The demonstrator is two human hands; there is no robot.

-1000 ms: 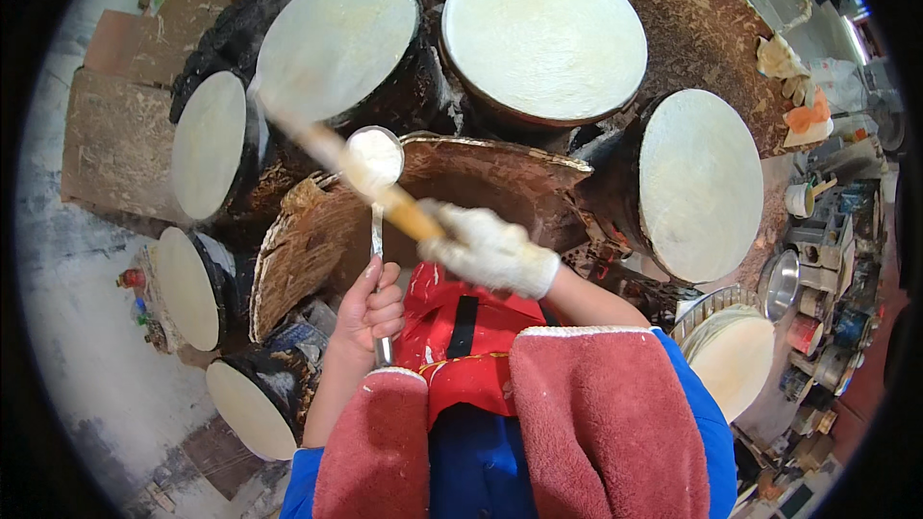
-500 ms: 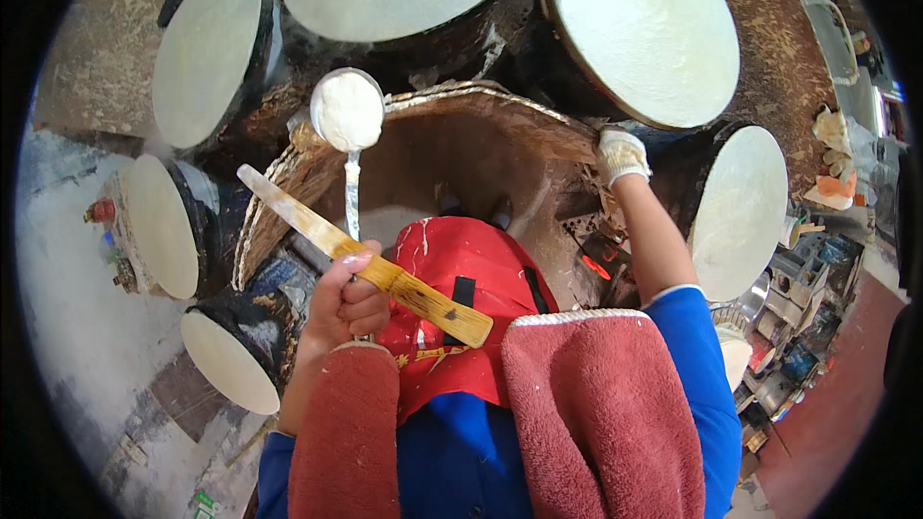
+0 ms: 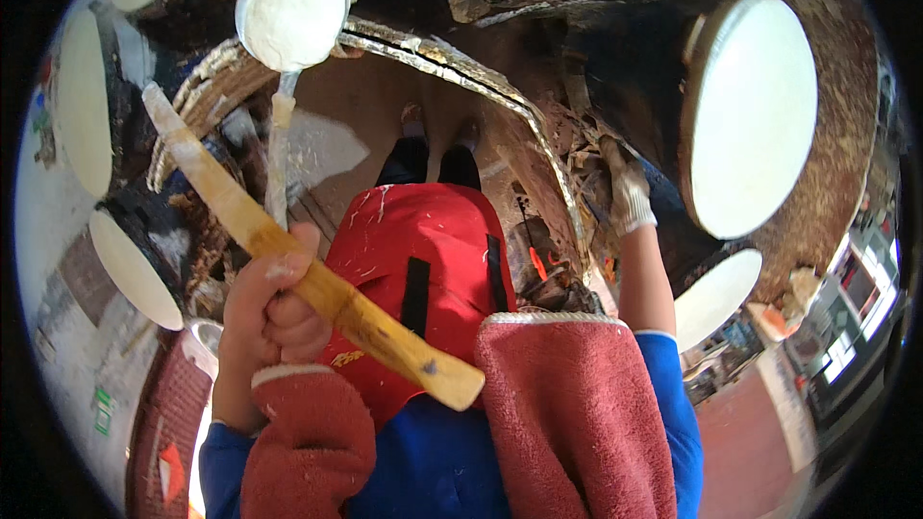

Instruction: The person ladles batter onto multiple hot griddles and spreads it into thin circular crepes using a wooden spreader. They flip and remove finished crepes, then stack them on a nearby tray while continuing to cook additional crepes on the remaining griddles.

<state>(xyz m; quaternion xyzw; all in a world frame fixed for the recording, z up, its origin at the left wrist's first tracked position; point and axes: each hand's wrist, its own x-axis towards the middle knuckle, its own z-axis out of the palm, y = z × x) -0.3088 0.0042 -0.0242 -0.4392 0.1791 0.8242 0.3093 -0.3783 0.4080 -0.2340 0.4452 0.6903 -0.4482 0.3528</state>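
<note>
In the head view, the left hand (image 3: 274,308) is gripping the ladle (image 3: 278,149) by its handle and pinning a wooden spatula (image 3: 361,315) under its thumb. The spatula is slanting across the handle and over the red apron (image 3: 409,235). White paste (image 3: 296,12) is filling the ladle's bowl. The gloved right hand (image 3: 625,183) is sitting between a rough-edged curved panel (image 3: 538,149) and a white-topped drum (image 3: 755,115); shadow is obscuring its fingers, so I cannot tell whether they are spread or pinching.
</note>
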